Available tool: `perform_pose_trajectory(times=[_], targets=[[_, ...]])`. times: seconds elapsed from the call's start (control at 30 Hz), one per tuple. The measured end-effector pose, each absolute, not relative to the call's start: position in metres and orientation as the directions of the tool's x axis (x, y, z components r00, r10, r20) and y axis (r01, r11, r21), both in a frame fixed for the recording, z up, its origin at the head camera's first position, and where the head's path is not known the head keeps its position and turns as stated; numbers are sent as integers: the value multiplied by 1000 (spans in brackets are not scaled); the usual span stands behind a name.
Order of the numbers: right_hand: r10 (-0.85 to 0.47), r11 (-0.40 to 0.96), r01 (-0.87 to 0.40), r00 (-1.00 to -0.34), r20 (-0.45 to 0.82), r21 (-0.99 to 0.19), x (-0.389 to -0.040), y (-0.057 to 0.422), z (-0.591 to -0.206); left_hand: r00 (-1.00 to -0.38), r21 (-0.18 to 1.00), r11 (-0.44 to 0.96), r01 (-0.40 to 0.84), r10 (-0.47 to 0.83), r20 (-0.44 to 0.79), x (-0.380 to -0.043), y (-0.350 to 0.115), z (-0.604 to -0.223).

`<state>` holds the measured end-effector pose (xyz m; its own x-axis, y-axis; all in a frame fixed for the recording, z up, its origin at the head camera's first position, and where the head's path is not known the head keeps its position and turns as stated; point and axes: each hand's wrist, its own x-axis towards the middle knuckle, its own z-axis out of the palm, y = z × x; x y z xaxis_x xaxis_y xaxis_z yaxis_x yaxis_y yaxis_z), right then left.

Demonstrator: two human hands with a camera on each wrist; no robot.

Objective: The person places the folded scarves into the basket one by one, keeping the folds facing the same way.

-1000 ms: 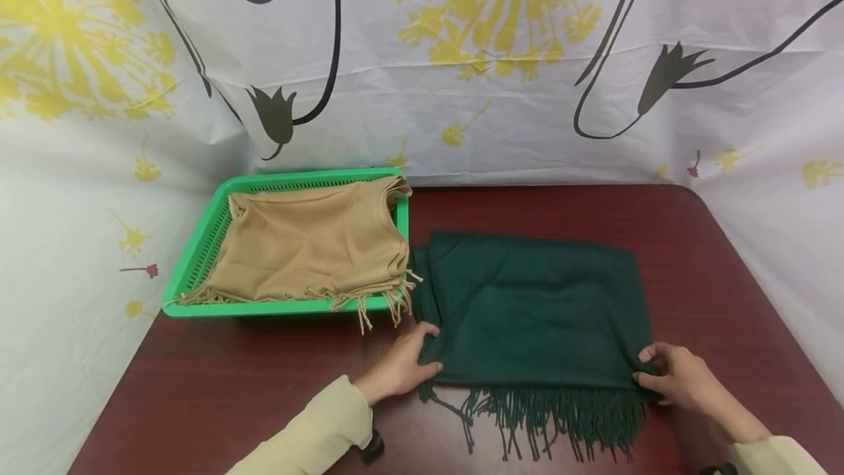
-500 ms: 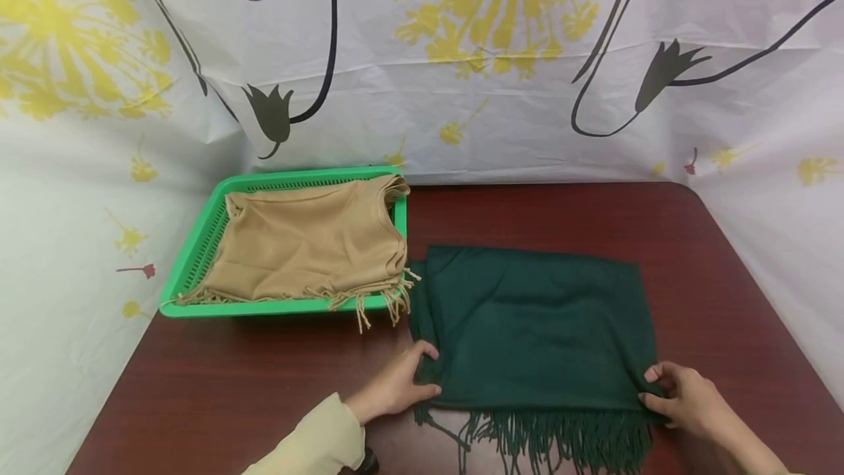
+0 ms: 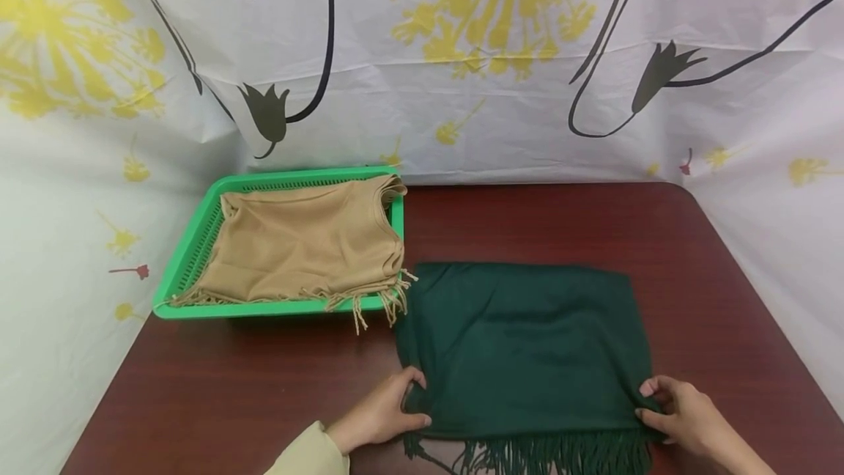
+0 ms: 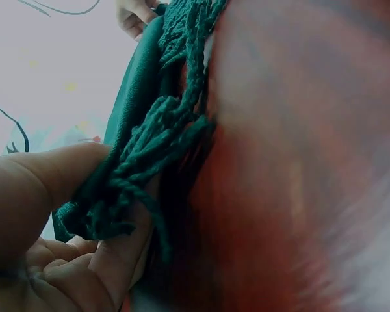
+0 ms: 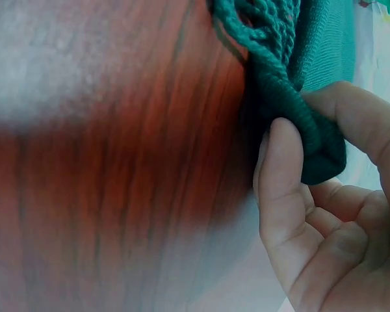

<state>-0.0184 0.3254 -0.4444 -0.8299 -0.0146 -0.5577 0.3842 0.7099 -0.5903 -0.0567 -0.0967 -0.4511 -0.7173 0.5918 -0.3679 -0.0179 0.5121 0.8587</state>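
A dark green fringed scarf (image 3: 527, 350), folded into a rough rectangle, lies on the table with its tassels toward the person. My left hand (image 3: 385, 409) pinches its near left corner; in the left wrist view the thumb (image 4: 65, 166) presses from one side and the fingers lie beneath the folded edge. At the near right corner my right hand (image 3: 686, 416) pinches the layers between thumb and fingers. The right wrist view shows the bunched green corner (image 5: 318, 146) between thumb and fingertips, with twisted tassels (image 5: 266, 39) hanging beside it.
A green plastic basket (image 3: 191, 262) stands at the left back, with a folded tan fringed scarf (image 3: 310, 240) in it. Some tan tassels hang over its near right rim. Behind the dark red-brown table (image 3: 231, 387) hangs a white patterned cloth (image 3: 369, 94).
Both hands have drawn the green scarf toward the person, so its far edge sits lower in view. Its left side has spread out flatter. The basket and tan scarf stay put.
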Motion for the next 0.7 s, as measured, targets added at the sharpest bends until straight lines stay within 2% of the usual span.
perform_pose_trajectory(times=[0.33, 0.5, 0.7], targets=[[-74, 737, 301, -854, -515, -605, -10, 322, -447, -724, 863, 501, -60, 573, -383, -37, -104, -452], [-132, 737, 244, -863, -488, -631, -6, 320, -447, -712, 857, 507, -92, 568, -412, -33, -107, -453], [-160, 729, 233, -856, -491, -644, -4, 315, -446, -697, 843, 524, -118, 561, -446, -28, -111, -452]])
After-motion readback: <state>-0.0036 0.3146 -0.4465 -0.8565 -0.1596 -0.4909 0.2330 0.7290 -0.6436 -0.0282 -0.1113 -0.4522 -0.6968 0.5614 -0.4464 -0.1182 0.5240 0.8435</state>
